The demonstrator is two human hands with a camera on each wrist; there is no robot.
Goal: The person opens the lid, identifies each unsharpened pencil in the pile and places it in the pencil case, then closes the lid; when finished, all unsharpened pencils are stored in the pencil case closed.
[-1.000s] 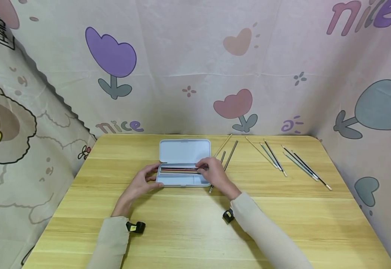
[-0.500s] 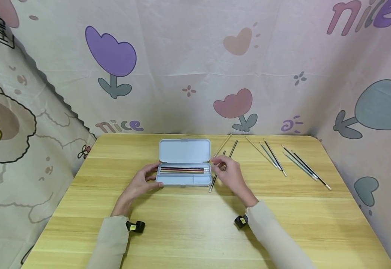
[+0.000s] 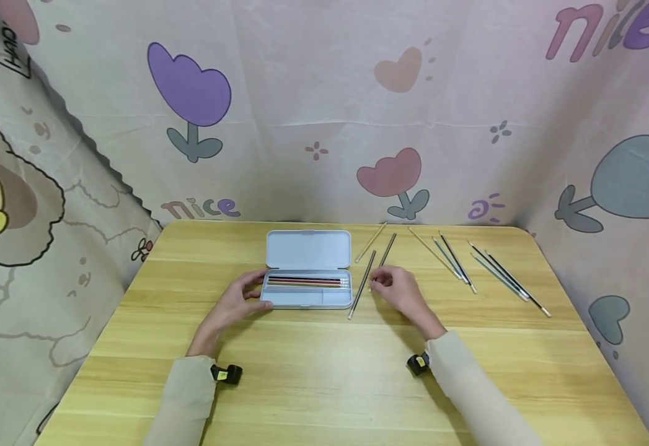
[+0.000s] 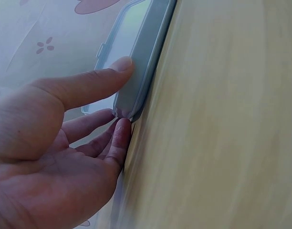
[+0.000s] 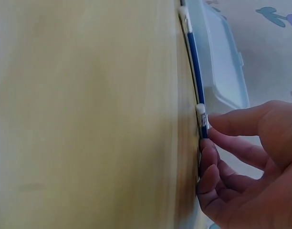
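A light-blue pencil case (image 3: 293, 298) lies with its lid (image 3: 309, 249) folded back, and several pencils (image 3: 304, 282) lie in its long rear compartment. My left hand (image 3: 233, 310) holds the case's left end, thumb (image 4: 121, 65) on the front side and fingers round the corner. To the right of the case, my right hand (image 3: 403, 292) pinches a dark pencil (image 3: 388, 246) near its white eraser end, seen up close in the right wrist view beside my thumb (image 5: 227, 125). Another dark pencil (image 3: 362, 285) lies slanted between the case and this hand.
A natural-wood-coloured pencil (image 3: 371, 242) lies behind, close to the lid. Farther right are two loose groups of pencils, one with a yellowish pencil (image 3: 433, 251), the other with a black pencil (image 3: 516, 282). The wooden table (image 3: 313, 384) ends at a patterned cloth backdrop (image 3: 291, 80).
My right hand has left the pencils inside the case and moved right, past the nearer dark pencil, to the second one, which it now pinches. The left hand stays on the case.
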